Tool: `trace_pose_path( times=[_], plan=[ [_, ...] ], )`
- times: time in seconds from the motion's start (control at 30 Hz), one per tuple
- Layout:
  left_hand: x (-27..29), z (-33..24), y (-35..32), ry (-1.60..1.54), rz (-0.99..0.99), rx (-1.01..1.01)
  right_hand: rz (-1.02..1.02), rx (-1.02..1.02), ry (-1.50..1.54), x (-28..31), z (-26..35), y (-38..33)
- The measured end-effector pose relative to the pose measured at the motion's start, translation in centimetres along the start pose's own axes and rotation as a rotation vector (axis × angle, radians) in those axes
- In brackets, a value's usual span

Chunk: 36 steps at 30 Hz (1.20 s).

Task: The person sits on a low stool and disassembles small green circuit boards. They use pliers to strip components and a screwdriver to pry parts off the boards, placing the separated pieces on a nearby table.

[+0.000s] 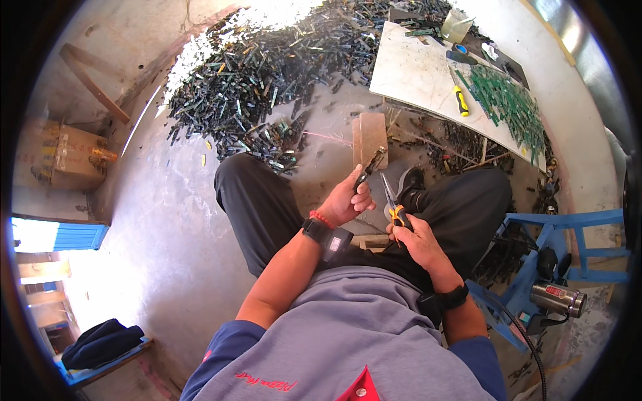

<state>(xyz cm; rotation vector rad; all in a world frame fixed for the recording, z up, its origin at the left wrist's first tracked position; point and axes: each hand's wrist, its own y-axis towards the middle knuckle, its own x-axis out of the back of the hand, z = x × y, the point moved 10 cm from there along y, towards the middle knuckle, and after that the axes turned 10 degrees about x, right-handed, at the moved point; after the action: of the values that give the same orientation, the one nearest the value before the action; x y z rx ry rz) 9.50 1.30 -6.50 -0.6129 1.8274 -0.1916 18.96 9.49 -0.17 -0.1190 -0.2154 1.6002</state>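
Observation:
Between the thumb and fingers of my left hand (pixel 344 200) is a narrow dark strip-shaped piece (pixel 376 162), tilted up and away with its far end sticking out. My right hand (pixel 421 242) is wrapped round the yellow-and-black handles of needle-nose pliers (pixel 399 215). Their long metal jaws point up and to the left, just right of the dark piece and apart from it. Beyond my hands lies a reddish-brown block (pixel 370 137) on the floor. Whether the plier jaws are fully closed is too small to tell.
A large heap of dark strips (pixel 261 87) spreads ahead. On a low white board (pixel 418 80) at the far right lie green strips (pixel 508 103), a yellow screwdriver (pixel 461 101) and a cup (pixel 456 27). A blue stool (pixel 562 224) and metal flask (pixel 556 299) are at my right; a cardboard box (pixel 77 157) stands left.

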Motion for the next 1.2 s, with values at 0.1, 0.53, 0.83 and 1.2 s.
trace_pose_path(
  times=[0.1,0.53,0.83,1.2],
  plan=[
    [-0.6,-0.4,-0.3,0.0,0.069,-0.043,0.027,0.002,0.02,-0.2,0.2,-0.1],
    [-2.1,-0.5,-0.9,-0.043,0.164,-0.039,-0.034,0.006,0.237,1.2,2.0,0.7],
    [-3.4,1.7,-1.0,-0.006,0.212,0.089,-0.337,0.313,0.088,4.5,8.8,6.0],
    [-1.2,3.7,-0.1,0.12,0.115,0.17,-0.23,0.398,-0.119,3.0,9.1,7.5]
  ],
)
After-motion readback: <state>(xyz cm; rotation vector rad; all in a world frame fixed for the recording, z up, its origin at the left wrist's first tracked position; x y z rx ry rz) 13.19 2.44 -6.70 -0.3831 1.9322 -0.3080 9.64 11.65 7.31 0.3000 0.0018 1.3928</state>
